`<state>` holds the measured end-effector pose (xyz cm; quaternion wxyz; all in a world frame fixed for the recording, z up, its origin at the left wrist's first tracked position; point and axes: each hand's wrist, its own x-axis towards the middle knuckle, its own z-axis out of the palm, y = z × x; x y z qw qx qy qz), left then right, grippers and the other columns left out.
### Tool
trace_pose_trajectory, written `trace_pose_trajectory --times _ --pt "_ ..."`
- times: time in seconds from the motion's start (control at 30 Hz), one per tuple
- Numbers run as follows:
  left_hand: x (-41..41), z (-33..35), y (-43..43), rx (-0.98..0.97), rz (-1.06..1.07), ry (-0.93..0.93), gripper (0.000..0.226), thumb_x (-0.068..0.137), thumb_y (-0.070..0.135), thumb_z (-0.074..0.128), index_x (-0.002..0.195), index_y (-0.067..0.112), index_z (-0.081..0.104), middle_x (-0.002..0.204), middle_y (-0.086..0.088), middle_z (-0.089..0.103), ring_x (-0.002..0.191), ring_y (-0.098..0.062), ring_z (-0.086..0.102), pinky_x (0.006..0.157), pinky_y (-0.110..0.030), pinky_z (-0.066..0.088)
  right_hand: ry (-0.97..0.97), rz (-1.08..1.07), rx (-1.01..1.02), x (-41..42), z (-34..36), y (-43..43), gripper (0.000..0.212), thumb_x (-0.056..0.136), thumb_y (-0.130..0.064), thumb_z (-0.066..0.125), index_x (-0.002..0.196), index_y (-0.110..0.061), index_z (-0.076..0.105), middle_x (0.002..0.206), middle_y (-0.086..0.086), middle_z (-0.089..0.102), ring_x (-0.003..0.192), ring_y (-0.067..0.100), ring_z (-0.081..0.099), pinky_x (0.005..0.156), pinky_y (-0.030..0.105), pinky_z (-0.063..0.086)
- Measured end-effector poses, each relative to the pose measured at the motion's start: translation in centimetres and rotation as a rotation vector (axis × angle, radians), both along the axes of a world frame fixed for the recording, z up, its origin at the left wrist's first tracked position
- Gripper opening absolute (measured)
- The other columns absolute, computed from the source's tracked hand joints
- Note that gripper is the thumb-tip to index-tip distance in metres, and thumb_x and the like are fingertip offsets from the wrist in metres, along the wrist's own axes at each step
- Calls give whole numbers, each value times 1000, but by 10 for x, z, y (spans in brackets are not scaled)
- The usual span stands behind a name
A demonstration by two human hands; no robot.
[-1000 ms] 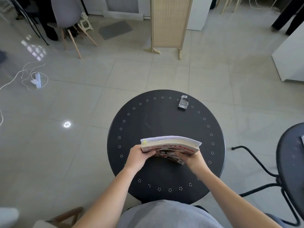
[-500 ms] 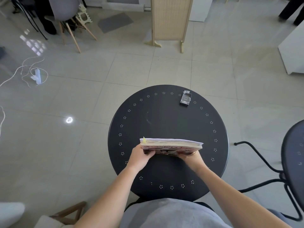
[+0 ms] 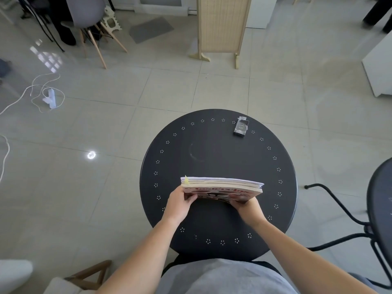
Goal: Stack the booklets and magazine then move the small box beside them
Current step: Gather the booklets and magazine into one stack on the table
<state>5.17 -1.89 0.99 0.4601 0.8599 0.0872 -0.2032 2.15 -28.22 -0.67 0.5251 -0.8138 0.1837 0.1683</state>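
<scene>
Left hand (image 3: 180,200): grips stack's left end. Stack of booklets and magazine (image 3: 221,186): now tipped further upright on the table (image 3: 212,153), edges squaring. Right hand (image 3: 247,206): grips right end. Small box (image 3: 240,128): unmoved, far rim.

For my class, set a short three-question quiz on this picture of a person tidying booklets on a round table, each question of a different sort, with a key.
1. True or false: the small box touches the stack of booklets.
2. Which hands grip the stack? A) left only B) right only C) both
3. Fill in: the small box lies near the table's ___ edge, to the right.

Key:
1. False; it lies apart, across the round table.
2. C; the left hand and the right hand hold its two ends.
3. Far.
</scene>
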Motion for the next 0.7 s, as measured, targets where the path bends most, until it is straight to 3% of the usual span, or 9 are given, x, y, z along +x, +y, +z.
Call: trace_pose_trajectory --times 0.13,0.2,0.37,0.5,0.7 --pt "4 6 1 15 -5 42 26 103 18 74 128 22 78 123 10 80 116 -12 72 105 -30 52 16 -22 -12 3 13 2 31 94 -3 72 103 -33 71 100 -16 74 93 -2 67 88 35 57" --pt "10 10 4 19 -67 72 27 102 26 75 129 26 79 125 8 81 117 -15 73 107 -36 55 53 22 -19 5 22 1 28 95 -8 72 99 -35 71 94 -14 76 87 6 71 81 37 60" --pt "26 18 17 92 -159 144 32 102 33 75 131 19 75 123 2 80 113 -21 76 104 -45 60 94 191 -18 13 38 -3 22 94 -18 74 113 -28 69 100 -5 77 91 15 73 80 28 58" --pt "28 12 28 96 -74 198 19 102 28 74 113 13 74 110 -3 79 102 -24 77 93 -47 63 137 214 51 22 38 7 30 92 -22 74 121 -29 68 109 -7 80 102 12 76 96 41 60" --pt "19 -6 46 49 122 272 12 103 24 72 95 20 65 104 -8 81 95 -26 81 76 -46 67 220 177 130 35 30 36 27 96 -21 72 122 -26 67 110 -5 81 97 11 80 92 44 64"
